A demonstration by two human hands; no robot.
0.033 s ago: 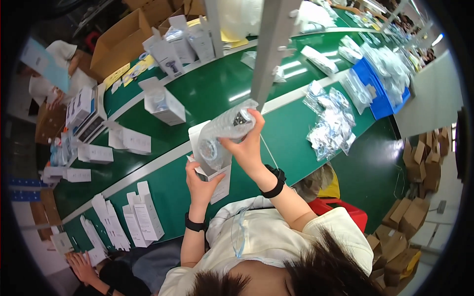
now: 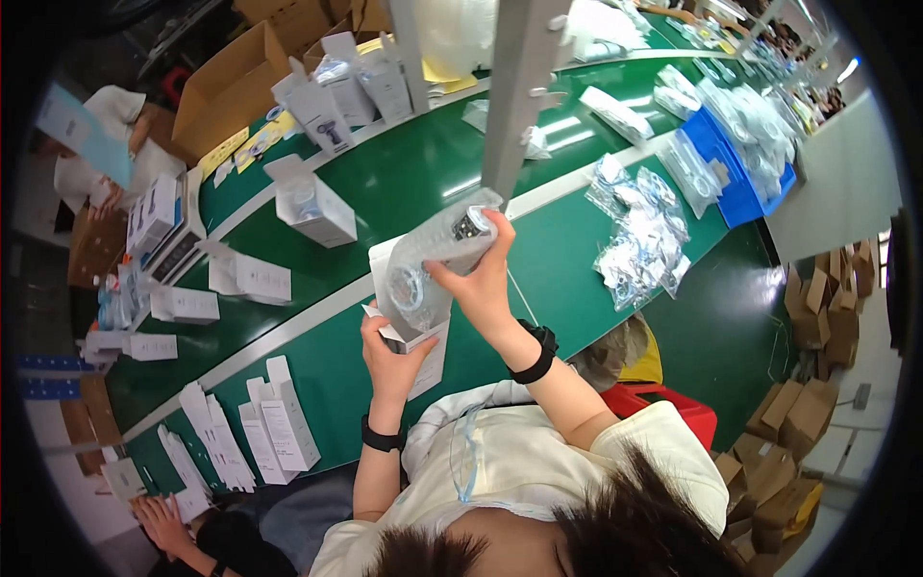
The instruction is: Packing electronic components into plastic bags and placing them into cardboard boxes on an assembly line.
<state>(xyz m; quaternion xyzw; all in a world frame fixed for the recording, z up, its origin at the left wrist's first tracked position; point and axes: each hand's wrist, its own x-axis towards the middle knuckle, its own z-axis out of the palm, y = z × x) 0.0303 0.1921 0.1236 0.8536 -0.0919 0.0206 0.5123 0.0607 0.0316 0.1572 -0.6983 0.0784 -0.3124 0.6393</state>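
My right hand [image 2: 481, 279] grips a bubble-wrapped device [image 2: 437, 252], thumb on the near side and fingers over its upper right end. A dark part of the device and a pale coiled cable show through the clear wrap. Its lower end sits in the mouth of a white carton [image 2: 423, 370], tilted, with a flap raised behind it. My left hand [image 2: 389, 358] is closed around the carton's left side, below the open mouth. How deep the device reaches inside is hidden.
Flat white cartons [image 2: 279, 423] stand at the near left. Open filled cartons [image 2: 315, 207] are on the green belt. To the right lie bagged parts [image 2: 639, 231] and a blue bin [image 2: 716, 159]. A grey post [image 2: 514, 106] rises beyond my hands. Another person's hand [image 2: 162, 524] rests lower left.
The whole view has shifted very slightly. Both hands keep their hold on the bubble-wrapped device and the carton, with almost no visible movement between them.
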